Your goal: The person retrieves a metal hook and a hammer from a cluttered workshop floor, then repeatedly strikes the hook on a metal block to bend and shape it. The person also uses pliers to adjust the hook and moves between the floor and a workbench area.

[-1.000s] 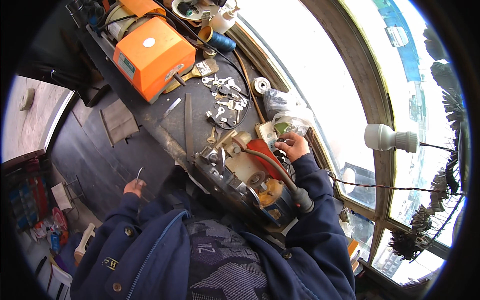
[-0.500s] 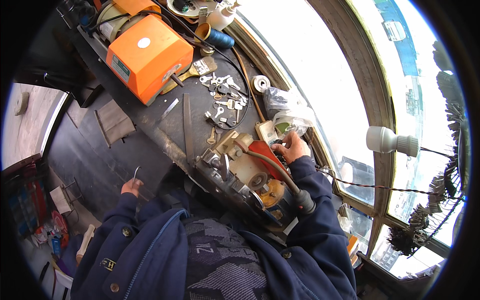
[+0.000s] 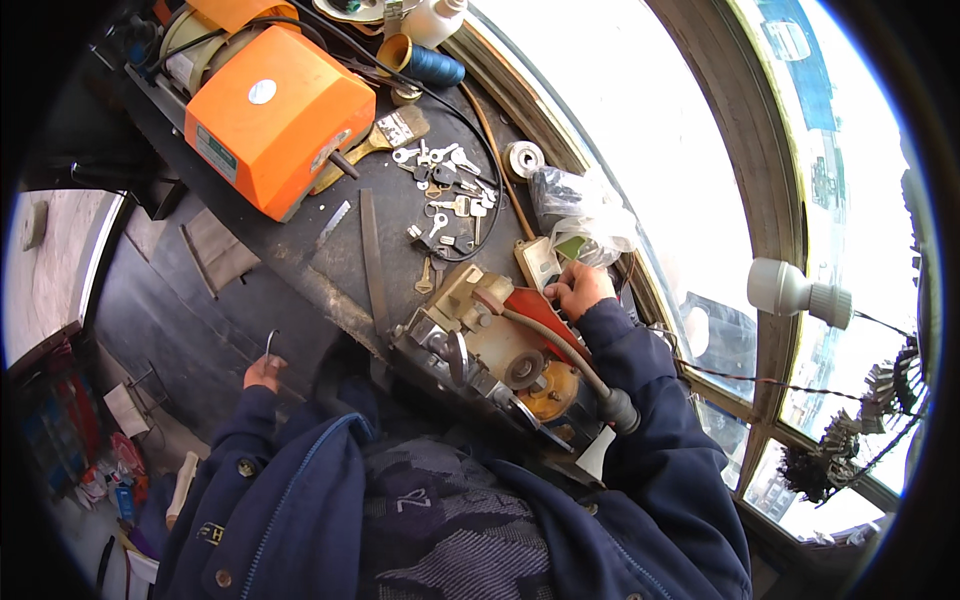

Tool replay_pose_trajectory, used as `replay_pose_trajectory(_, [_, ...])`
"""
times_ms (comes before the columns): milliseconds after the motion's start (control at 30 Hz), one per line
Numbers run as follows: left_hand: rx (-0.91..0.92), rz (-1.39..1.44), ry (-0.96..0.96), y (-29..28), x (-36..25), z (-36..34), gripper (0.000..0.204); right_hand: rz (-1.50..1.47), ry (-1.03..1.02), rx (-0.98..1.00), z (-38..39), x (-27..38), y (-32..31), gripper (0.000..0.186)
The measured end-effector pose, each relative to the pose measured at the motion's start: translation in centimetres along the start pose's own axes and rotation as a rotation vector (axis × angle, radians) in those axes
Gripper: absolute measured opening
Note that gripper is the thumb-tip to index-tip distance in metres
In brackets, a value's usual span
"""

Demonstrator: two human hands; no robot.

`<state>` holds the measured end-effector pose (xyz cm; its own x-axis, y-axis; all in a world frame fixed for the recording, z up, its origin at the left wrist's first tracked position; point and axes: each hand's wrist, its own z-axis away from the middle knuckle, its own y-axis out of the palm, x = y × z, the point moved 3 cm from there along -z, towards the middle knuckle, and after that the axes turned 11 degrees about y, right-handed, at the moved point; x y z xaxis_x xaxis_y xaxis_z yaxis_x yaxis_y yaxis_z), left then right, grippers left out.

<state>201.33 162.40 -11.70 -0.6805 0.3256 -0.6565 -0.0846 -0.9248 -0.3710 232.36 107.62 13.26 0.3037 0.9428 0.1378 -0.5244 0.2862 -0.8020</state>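
Dark grey shows on the bare top of the workbench (image 3: 335,265) in the head view, its far edge running beside a window (image 3: 610,100). Off the near edge, the person's left hand (image 3: 263,373) is closed on a thin curved metal piece (image 3: 272,343) that stands up from the fingers. Toward the far edge, the right hand (image 3: 583,291) has its fingers bent just beside a pale box (image 3: 539,262); whether they grip anything cannot be told. Between that hand and the near edge sits a cream-bodied machine (image 3: 478,318) with a red panel (image 3: 538,308). Loose keys (image 3: 440,205) lie in mid-surface, a flat metal strip (image 3: 372,262) between them and the near edge. Near the far edge, a clear plastic bag (image 3: 570,203) lies next to the pale box. An orange-covered machine (image 3: 275,125) stands along the near edge, a brush (image 3: 395,130) beside it.
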Motion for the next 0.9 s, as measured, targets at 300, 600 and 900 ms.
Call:
replay_pose_trajectory(300, [-0.03, -0.054, 0.267, -2.0, -3.7, -1.2, 0.023, -0.471, -0.097, -0.127, 2.4, -3.3, -3.3, 0.019])
replay_pose_trajectory(600, [0.186, -0.212, 0.133, -2.2, -3.1, -2.0, 0.024, -0.979, 0.159, -0.746, 24.4, -13.7, -3.7, 0.015])
replay_pose_trajectory(900, [0.463, -0.426, 0.402, 3.0, -10.3, -0.2, 0.028, -1.011, 0.447, -1.014, 35.7, -13.5, 10.3, 0.008])
